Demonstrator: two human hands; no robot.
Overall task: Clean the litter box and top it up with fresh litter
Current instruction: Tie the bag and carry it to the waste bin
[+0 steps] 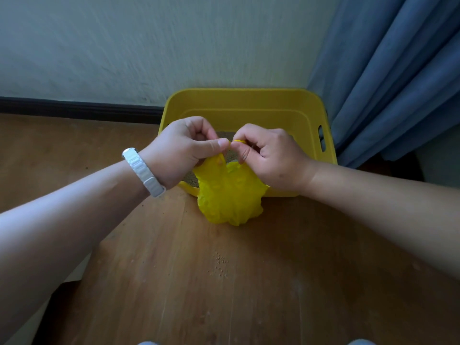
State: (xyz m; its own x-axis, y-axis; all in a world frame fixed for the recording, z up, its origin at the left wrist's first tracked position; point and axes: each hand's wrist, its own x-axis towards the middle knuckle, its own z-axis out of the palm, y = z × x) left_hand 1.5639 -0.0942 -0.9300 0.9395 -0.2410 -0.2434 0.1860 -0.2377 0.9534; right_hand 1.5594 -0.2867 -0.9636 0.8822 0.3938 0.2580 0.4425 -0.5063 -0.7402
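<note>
At the centre of the frame, a yellow plastic bag (230, 197) hangs just in front of the yellow litter box (245, 100), its bottom resting on or barely above the wooden floor (224, 295); which of the two I cannot tell. The left hand (185, 150) and the right hand (270, 155) meet above it, each with fingers pinched shut on one of the bag's thin handle strips, apparently tying them together. The bag looks soft, crinkly and slippery, bulging low as if it holds scooped waste, so it is probably light to moderate in weight and likely to tear if yanked. Best hold is by the twisted handles near the knot, not the thin belly. The litter box looks rigid; the slot handle (321, 138) in its side wall, right of centre in the frame, seems the natural grip.

Count: one bag, one litter box with grey litter (231, 155) showing between the hands, two hands, one white wristband (144, 171) on the left wrist, one blue curtain (398, 70) at upper right, and a small scatter of spilled granules (220, 265) on the floor at lower centre.
</note>
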